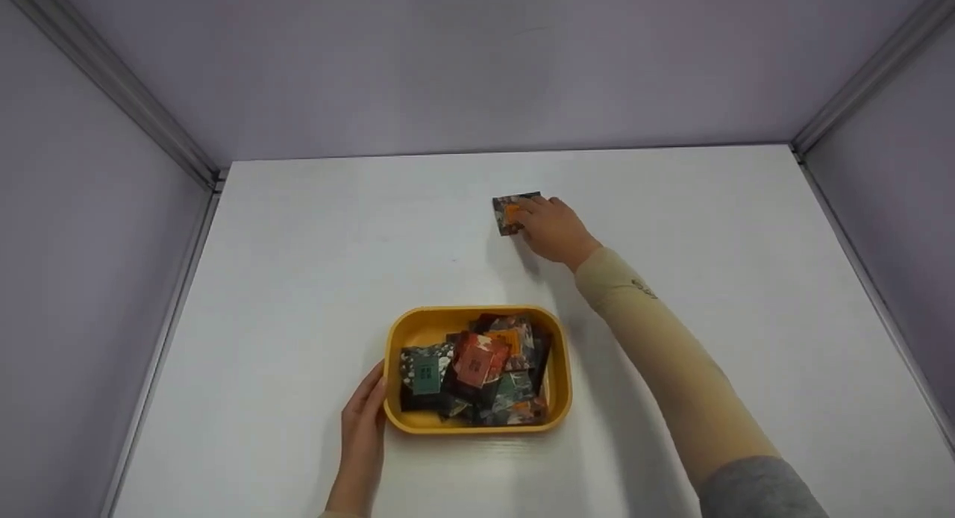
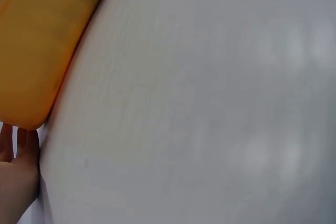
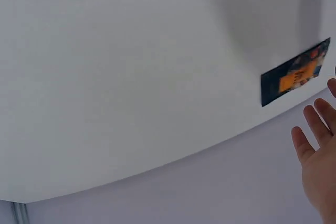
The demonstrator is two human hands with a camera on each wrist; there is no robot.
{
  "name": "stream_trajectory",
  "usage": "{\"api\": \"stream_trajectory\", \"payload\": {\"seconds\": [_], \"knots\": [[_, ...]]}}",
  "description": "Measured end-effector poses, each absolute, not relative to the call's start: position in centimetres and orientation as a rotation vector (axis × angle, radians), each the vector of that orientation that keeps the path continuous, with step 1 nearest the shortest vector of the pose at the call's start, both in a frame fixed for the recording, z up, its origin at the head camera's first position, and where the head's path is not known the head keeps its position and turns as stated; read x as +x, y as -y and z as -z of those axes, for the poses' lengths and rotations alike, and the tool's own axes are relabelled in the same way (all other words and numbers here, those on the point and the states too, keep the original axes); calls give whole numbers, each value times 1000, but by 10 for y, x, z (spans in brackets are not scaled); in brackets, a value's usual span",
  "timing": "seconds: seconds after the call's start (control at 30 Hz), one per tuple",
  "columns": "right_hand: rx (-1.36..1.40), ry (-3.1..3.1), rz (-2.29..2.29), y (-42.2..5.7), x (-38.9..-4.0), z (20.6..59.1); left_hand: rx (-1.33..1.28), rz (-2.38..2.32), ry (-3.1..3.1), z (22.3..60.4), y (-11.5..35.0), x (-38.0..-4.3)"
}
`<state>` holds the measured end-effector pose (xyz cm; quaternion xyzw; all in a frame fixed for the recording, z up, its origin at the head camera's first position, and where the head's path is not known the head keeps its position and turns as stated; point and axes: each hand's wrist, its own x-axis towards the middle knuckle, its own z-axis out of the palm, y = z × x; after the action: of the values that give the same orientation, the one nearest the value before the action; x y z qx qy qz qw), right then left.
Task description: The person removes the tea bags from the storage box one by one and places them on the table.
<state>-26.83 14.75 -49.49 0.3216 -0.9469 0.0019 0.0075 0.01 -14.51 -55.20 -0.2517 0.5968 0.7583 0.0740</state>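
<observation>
A yellow plastic bin holds a jumble of small flat printed packets with green, red and orange labels. My left hand rests its straight fingers against the bin's left wall; the left wrist view shows the fingers at the bin's end. Beyond the bin, a dark patterned packet with an orange label lies on the table. Over its right part reaches my right hand. In the right wrist view its fingers are spread and straight beside the packet, while the thumb is hidden.
The white table has a pale wall along its back edge, with side walls at left and right. Grey metal posts mark the corners. Shadows of the right arm fall across the tabletop.
</observation>
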Motion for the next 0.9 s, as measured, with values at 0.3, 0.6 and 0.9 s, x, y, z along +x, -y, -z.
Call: {"api": "stream_trajectory", "payload": {"seconds": [0.3,0.6,0.9], "knots": [[1321,2695,-18,-128,-243,462,-789,-2263,-1780,549,145,1],[1599,2553,49,-119,-195,443,-777,-2282,-1762,548,143,0],[1894,2374,114,-111,-152,443,-733,-2278,-1779,549,142,-1]]}}
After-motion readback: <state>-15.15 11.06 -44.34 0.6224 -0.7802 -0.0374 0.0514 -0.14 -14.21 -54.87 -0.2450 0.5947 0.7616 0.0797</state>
